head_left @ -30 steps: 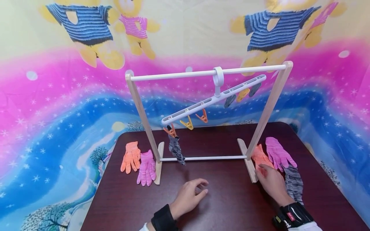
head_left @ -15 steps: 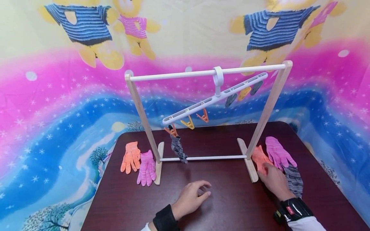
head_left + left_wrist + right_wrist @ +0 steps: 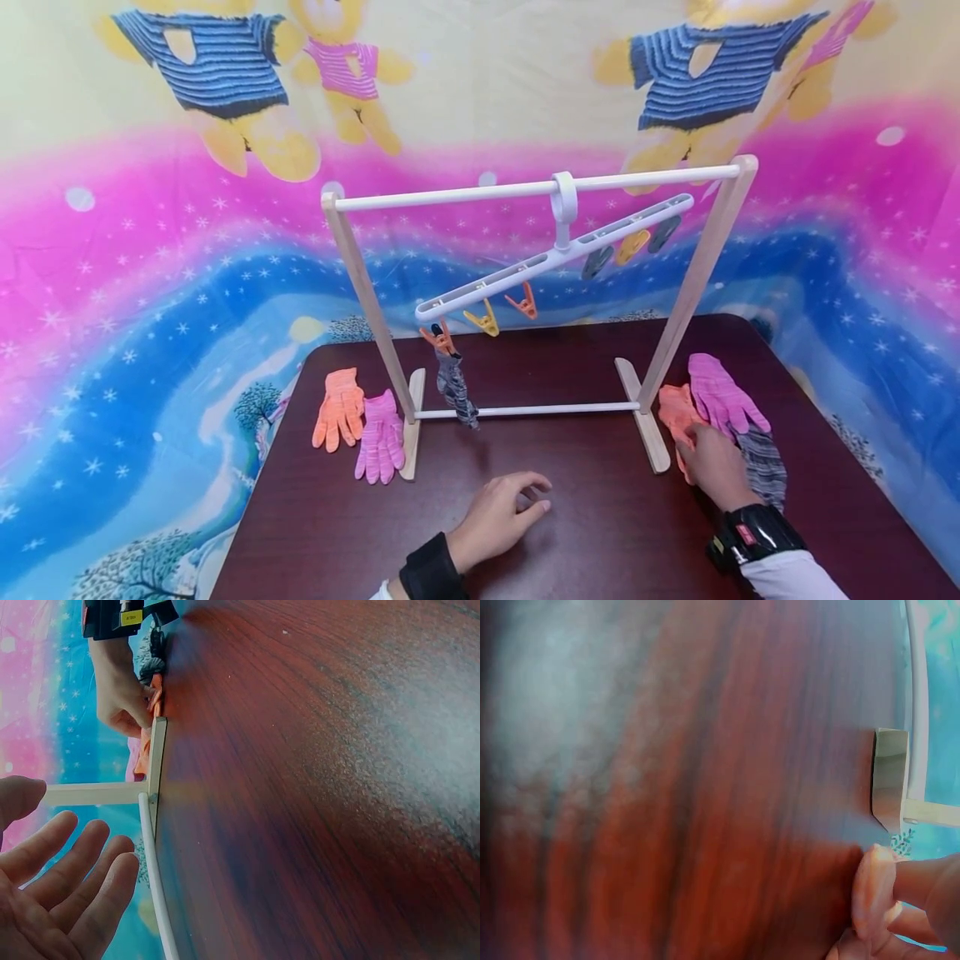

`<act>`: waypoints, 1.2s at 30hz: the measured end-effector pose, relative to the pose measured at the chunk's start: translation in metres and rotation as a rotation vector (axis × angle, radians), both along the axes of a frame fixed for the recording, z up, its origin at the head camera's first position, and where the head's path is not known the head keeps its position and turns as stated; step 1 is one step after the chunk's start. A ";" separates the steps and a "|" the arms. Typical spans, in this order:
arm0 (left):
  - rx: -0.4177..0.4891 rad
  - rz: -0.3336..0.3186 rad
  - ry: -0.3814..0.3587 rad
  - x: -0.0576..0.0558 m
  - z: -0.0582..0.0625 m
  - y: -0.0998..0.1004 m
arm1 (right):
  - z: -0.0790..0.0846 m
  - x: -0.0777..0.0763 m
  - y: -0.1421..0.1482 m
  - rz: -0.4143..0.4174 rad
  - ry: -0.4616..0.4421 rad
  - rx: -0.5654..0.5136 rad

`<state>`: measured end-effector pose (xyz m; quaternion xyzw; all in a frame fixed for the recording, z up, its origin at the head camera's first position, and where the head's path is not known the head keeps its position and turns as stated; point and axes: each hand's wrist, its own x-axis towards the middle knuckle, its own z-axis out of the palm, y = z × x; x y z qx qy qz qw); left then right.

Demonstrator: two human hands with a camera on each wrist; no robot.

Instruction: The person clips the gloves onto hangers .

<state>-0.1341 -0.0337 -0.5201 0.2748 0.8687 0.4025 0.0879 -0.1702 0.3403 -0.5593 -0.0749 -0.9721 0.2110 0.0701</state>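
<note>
My right hand (image 3: 716, 468) pinches the lower part of an orange knit glove (image 3: 677, 410) beside the rack's right foot. In the left wrist view, orange cloth shows at its fingertips. Beyond it lie a pink glove (image 3: 720, 392) and a grey-and-black knit piece (image 3: 763, 465), partly hidden by the hand. My left hand (image 3: 497, 518) stays above the table's front, fingers loosely bent and holding nothing. From the tilted white hanger (image 3: 495, 287), an orange clip (image 3: 437, 337) holds a narrow grey-and-black knit piece (image 3: 453, 387) at the left end.
A wood-and-white rack (image 3: 693, 283) stands mid-table, carrying the hanger on its top bar. Other clips, such as a yellow clip (image 3: 483, 318), dangle from the hanger. Left of the rack lie another orange glove (image 3: 340, 408) and another pink glove (image 3: 381, 437).
My right hand has shifted slightly right, and the orange glove has slid a little away from the rack's foot with it. The left hand has drifted slightly right. The hanger sways a little.
</note>
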 end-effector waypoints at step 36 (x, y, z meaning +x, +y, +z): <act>0.053 -0.021 -0.003 -0.005 0.014 0.022 | 0.034 0.029 -0.016 -0.092 0.248 -0.141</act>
